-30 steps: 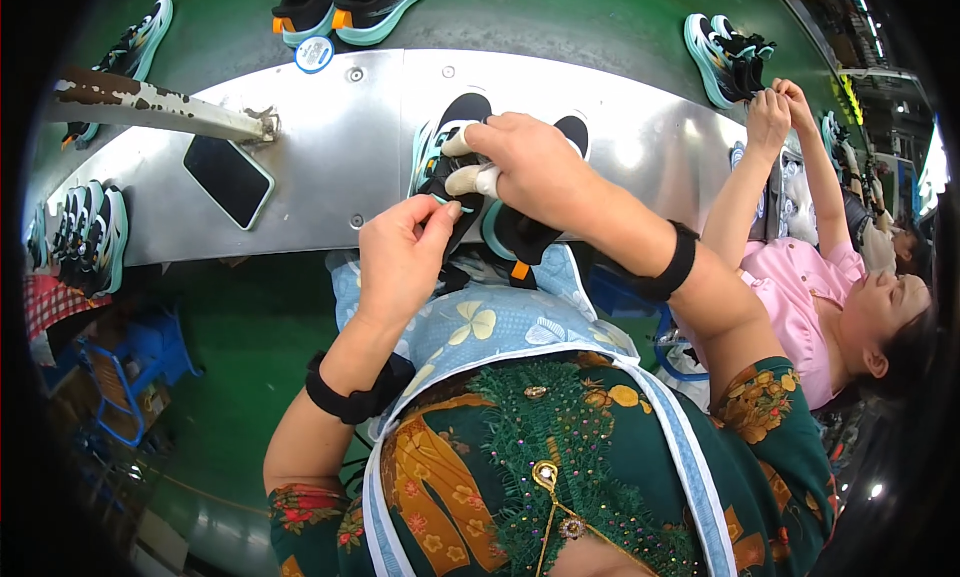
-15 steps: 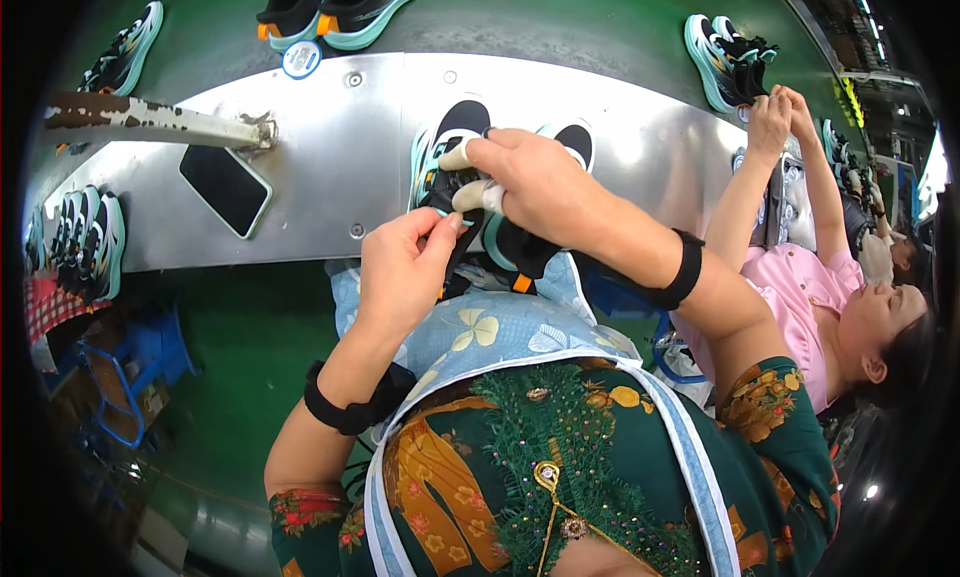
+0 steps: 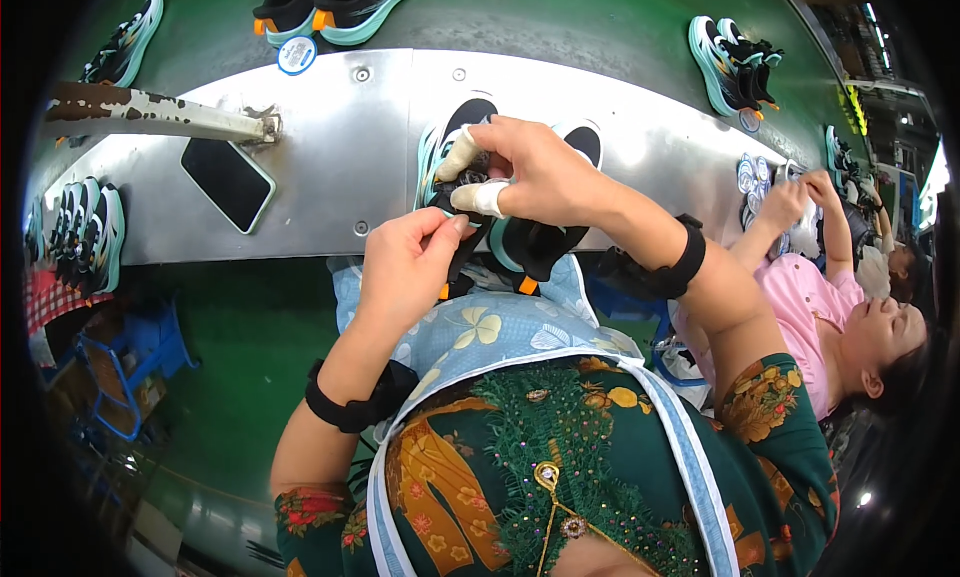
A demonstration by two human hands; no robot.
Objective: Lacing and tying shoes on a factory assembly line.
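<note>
A black, white and teal sneaker [image 3: 426, 165] lies at the metal counter's near edge, toe pointing away from me. My left hand [image 3: 405, 262] is closed in a pinch at the near side of its opening, thumb and forefinger together beside a teal edge. Over the lacing, my right hand [image 3: 550, 177] curls its thumb and forefinger around dark, crumpled material, which I cannot tell as laces or tongue. Whitish finger covers sit on those two fingertips. The matching sneaker [image 3: 535, 245] is just right of the first, partly hidden under my right hand.
A phone [image 3: 228, 185] lies on the metal counter [image 3: 315, 167], near a worn metal bar [image 3: 160, 113]. Pairs of sneakers stand on the green surface beyond, one pair [image 3: 345, 12] beside a round tag [image 3: 297, 55]. On the right, a co-worker in pink [image 3: 800, 297] works with raised hands.
My right thumb and forefinger have spread slightly over the lacing, while my left hand keeps its pinch. The co-worker's hands have moved away from the pair at the right, toward the counter's near side.
</note>
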